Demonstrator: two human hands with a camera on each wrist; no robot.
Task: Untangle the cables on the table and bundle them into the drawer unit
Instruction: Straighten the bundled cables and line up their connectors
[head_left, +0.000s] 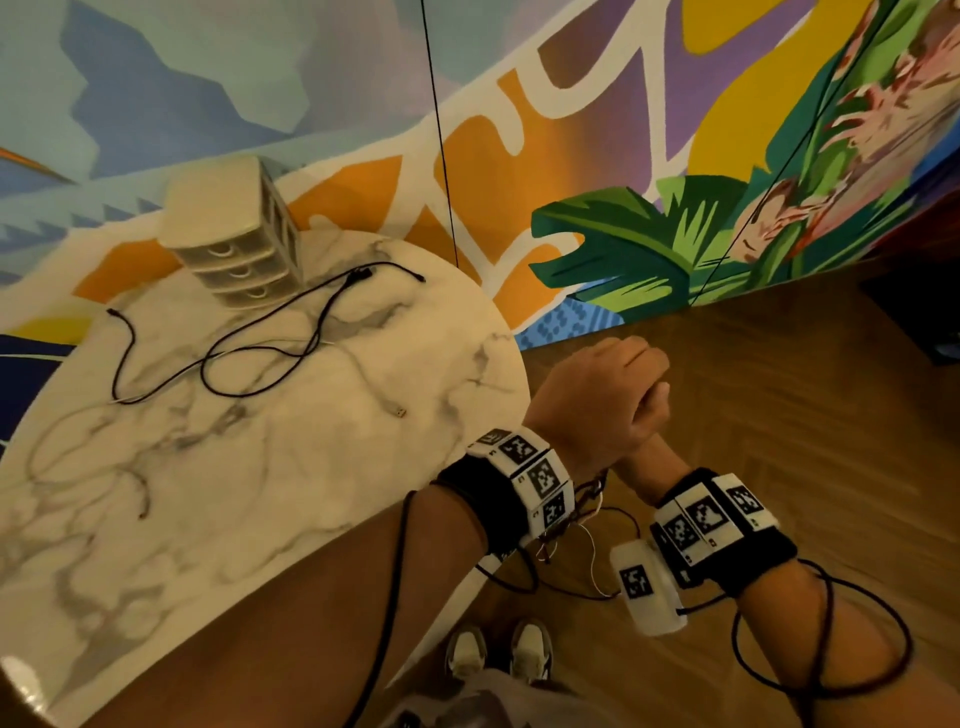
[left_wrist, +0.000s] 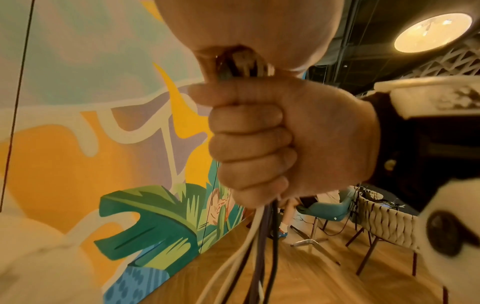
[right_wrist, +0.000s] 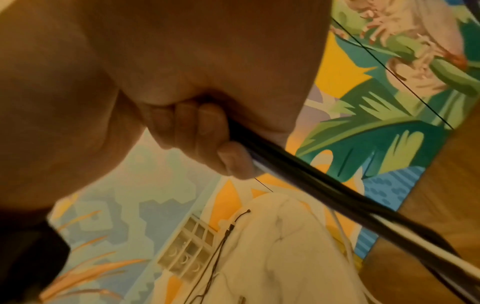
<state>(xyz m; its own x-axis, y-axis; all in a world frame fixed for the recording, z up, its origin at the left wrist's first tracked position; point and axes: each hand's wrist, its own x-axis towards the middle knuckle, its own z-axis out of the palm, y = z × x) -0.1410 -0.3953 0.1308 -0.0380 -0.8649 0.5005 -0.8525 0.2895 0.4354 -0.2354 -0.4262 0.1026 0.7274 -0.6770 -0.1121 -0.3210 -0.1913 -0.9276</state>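
Both my hands are clasped together over the floor, just right of the round marble table (head_left: 311, 493). My left hand (head_left: 597, 395) lies on top with curled fingers and hides most of the right hand. In the left wrist view, my right hand (left_wrist: 259, 144) is a fist round a bundle of black and white cables (left_wrist: 259, 236) hanging below it. The bundle's top ends run up into my left hand (left_wrist: 233, 24). The right wrist view shows the right fingers (right_wrist: 197, 131) curled round the cables (right_wrist: 311, 181). A black cable (head_left: 260, 332) and other loose cables lie on the table by the beige drawer unit (head_left: 239, 244).
A painted mural wall stands behind the table. Thin black lines (head_left: 441, 140) hang in front of the wall. Wooden floor lies right of the table, with my shoes (head_left: 498, 654) below. A teal chair (left_wrist: 327, 207) and a woven chair (left_wrist: 384, 218) stand farther off.
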